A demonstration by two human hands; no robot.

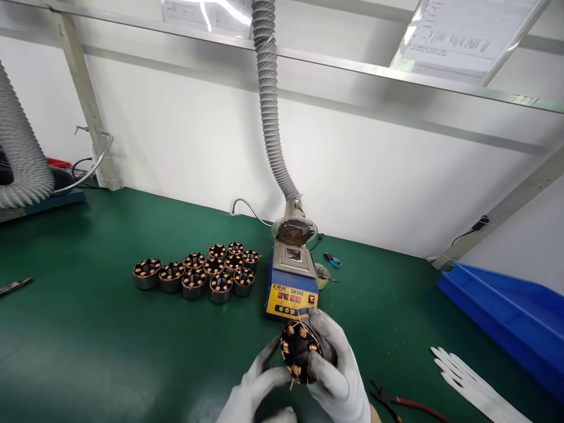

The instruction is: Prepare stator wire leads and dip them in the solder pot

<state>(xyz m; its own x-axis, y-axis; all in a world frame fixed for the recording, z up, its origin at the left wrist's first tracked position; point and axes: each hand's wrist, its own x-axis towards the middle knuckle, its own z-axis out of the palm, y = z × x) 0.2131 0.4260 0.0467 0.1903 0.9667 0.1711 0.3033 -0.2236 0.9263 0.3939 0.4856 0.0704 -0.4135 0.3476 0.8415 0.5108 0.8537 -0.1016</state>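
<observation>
Both my hands wear white gloves. My right hand (337, 367) wraps around a round motor stator (298, 351) with copper windings, its wire ends sticking up. My left hand (255, 385) touches the stator's left edge with its fingertips. I hold it just in front of a blue and yellow solder pot (291, 285) with a red digital readout.
Several similar wound stators (200, 272) stand grouped left of the pot on the green mat (88, 329). A grey fume hose (269, 111) ends above the pot. Red-handled pliers (403, 402), a spare white glove (478, 388) and a blue bin (511, 317) lie right.
</observation>
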